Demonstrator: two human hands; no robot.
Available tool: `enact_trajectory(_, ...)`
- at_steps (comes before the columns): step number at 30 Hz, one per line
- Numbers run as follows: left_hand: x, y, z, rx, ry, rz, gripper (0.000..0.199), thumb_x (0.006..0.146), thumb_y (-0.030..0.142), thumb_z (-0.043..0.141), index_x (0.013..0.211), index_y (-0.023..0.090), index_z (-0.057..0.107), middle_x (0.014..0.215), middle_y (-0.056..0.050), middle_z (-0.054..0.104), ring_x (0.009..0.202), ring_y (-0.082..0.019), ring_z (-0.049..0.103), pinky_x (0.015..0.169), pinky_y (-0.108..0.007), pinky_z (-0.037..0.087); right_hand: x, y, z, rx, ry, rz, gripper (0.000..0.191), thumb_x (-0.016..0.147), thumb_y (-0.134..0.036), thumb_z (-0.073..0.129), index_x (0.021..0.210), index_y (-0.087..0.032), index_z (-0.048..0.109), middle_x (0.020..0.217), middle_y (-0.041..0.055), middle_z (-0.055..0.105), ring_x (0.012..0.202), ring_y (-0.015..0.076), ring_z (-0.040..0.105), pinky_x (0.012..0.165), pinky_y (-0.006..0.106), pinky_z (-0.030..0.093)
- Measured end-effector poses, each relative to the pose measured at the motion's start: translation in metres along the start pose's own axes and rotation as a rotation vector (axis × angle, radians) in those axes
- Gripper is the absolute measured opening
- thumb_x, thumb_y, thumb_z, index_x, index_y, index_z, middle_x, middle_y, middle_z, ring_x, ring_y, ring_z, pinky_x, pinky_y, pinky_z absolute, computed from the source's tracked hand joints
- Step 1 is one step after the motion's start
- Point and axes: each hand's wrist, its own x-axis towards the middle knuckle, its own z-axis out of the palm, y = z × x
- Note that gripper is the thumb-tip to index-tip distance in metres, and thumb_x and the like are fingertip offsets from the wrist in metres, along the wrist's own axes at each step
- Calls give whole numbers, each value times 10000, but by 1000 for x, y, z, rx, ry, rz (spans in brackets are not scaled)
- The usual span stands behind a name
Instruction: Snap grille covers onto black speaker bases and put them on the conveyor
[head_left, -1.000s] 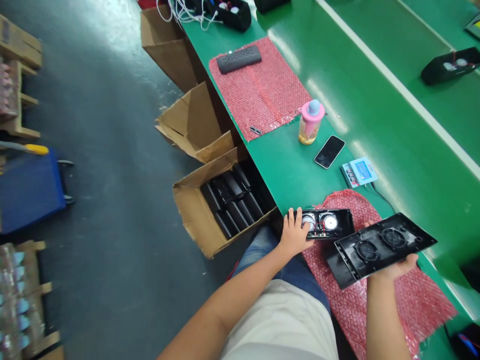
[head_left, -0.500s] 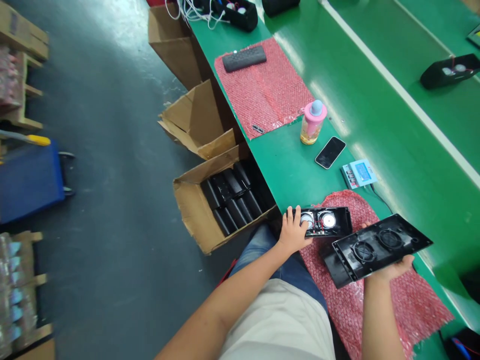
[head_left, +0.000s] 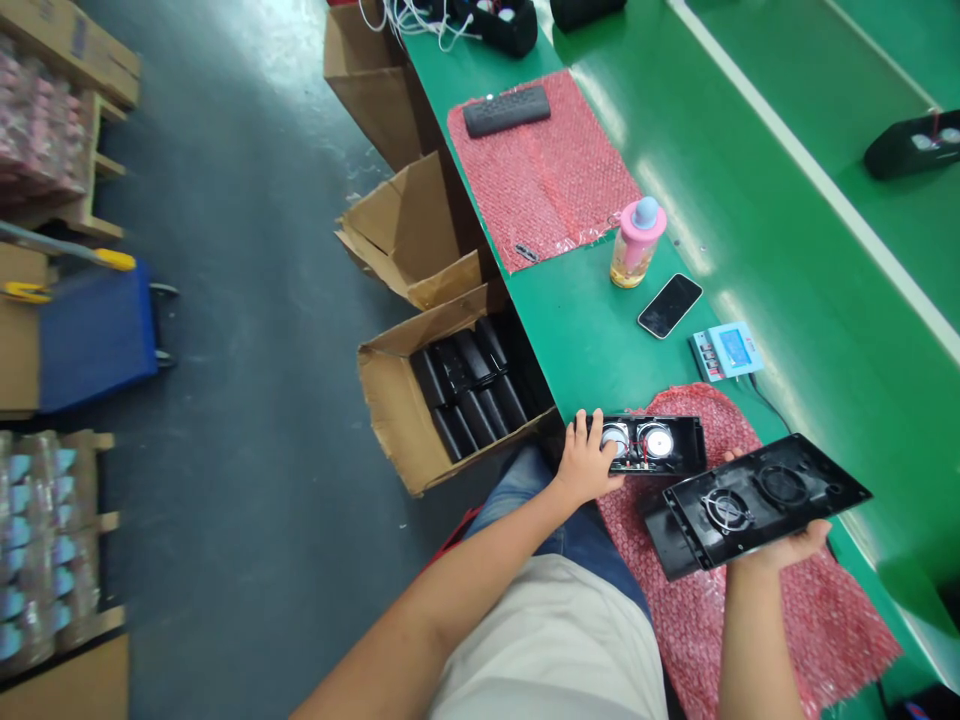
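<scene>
My left hand (head_left: 589,460) grips the left end of a black speaker housing (head_left: 681,440), its fingers over the edge. Two round silver-white speaker drivers and thin red wires show inside that housing. Beside it, my right hand (head_left: 795,545) holds a tilted black plastic shell (head_left: 814,480) from below, thumb at its near edge. Two round grilles are moulded in this shell, the left one shining silver. Under the shell's left end a further black box-like part (head_left: 667,535) shows, mostly covered. Red bubble wrap (head_left: 817,620) lies beneath both pieces on the green bench.
A blue meter with a screen (head_left: 731,350), a phone (head_left: 670,305) and a pink-lidded bottle (head_left: 637,243) stand on the bench beyond my hands. Left of the bench, a cardboard box (head_left: 390,420) holds several black housings. A black bar (head_left: 507,110) lies on another red sheet.
The whole view has shifted slightly, so the surroundings sit further right. The shell in my right hand has tilted a little, and its left grille now shines silver. My left hand keeps its place.
</scene>
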Motion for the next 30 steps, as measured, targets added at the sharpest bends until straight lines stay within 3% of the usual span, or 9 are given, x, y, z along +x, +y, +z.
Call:
enact_trajectory(6,0,1,-1,-2,-3,-16,438,666,460,666,1005,184,648,1484,-157,307,1349,-455,207,1043,-579,242,-1,0,1,19,7,23,746,665,-663,436,1213,-172,559,1077,98,658,977,300,610,831,466,465)
enact_trajectory(18,0,0,2,6,17,-4,449,669,474,654,995,165,652,1479,-188,300,1342,-475,205,1041,-586,245,-2,-1,4,3,9,1,737,671,-655,439,1216,-175,564,1052,93,668,987,297,608,850,455,447)
enact_trajectory(30,0,0,1,16,22,4,449,674,477,652,997,165,656,1468,-183,322,1341,-466,221,1046,-588,245,-3,0,6,-47,35,-11,689,704,-641,359,1204,-218,572,1062,82,645,1051,343,572,967,549,360)
